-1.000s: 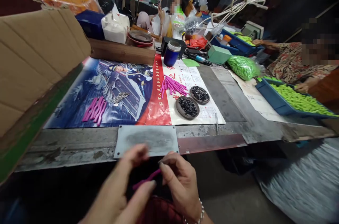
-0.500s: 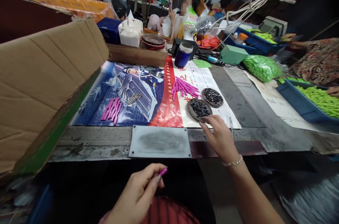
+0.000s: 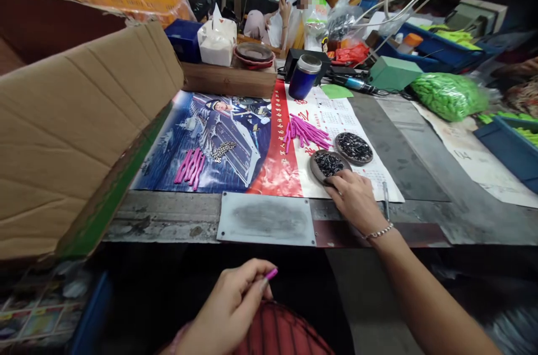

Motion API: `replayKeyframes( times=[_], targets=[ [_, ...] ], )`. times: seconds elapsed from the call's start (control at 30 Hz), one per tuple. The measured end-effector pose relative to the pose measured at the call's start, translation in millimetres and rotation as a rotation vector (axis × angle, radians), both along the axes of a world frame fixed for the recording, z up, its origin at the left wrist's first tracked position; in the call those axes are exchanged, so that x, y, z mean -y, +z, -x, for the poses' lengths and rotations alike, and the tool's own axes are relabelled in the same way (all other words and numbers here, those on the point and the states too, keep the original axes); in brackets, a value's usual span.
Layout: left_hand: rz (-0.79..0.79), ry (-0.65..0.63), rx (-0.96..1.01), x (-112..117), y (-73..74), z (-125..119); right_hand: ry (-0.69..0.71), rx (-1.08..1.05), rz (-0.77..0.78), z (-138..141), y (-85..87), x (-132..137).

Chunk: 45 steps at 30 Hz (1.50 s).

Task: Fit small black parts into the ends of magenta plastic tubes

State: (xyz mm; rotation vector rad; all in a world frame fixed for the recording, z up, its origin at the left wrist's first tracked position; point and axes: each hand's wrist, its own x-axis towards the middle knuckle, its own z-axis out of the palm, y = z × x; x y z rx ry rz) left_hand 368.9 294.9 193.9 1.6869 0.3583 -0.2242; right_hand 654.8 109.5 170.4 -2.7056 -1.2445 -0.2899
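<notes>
Since the picture a second ago, the right hand (image 3: 357, 201) has gone from beside the left hand (image 3: 235, 299) out to the nearer round dish (image 3: 314, 169) — and the magenta stick (image 3: 272, 274) is in the left hand alone.

In the head view, the thin black pieces (image 3: 329, 163) in that dish lie just beyond the right fingertips, slightly to their left. The right hand is by far the nearer one; the left is well apart, closer to the body. The right fingers bend down over the near rim, thumb to the left; whether they pinch a piece, I cannot tell. The black pieces lie at mixed angles, with no shared long axis.

The magenta stick is pinched between left thumb and forefinger, in front of the bench edge. Only its end shows — it points right and slightly away from the body, so its visible long axis runs aslant towards the right side. The rest is hidden in the hand.
</notes>
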Motion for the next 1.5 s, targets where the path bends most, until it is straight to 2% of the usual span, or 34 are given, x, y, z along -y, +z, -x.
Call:
replayKeyframes(
  times=[0.3,0.4,0.5,0.63,0.7,0.83,0.97,1.1,1.27,1.37,1.5],
  targets=[
    [-0.069,-0.001,0.047,9,6.3,-1,0.143,-0.143,-0.156,-14,5.1,4],
    [-0.075,0.004,0.053,8,7.0,0,0.134,-0.17,-0.225,-16,6.9,4],
    [-0.072,0.007,0.073,8,8.4,0,0.066,-0.179,-0.321,-16,11.6,6],
    [-0.04,0.009,0.085,9,10.7,0,-0.036,-0.276,-0.457,10,29.9,9],
    [-0.053,0.006,0.09,9,11.1,1,-0.026,-0.531,-0.526,38,42.2,5],
    [-0.208,-0.033,0.157,8,11.7,5,0.211,-0.967,-0.438,100,58.8,-9],
    [-0.419,-0.101,0.275,9,13.0,11,0.37,-1.119,-0.317,134,57.2,-20],
    [-0.682,-0.157,0.44,10,14.9,16,0.419,-1.157,-0.267,141,50.7,-20],
    [-0.992,-0.141,0.638,11,20.2,16,0.41,-1.223,-0.24,144,45.9,-21],
    [-1.087,-0.139,0.712,10,22.8,16,0.403,-1.265,-0.226,145,42.8,-22],
    [-1.139,-0.163,0.754,8,21.1,17,0.415,-1.264,-0.189,147,43.6,-23]
  ],
)
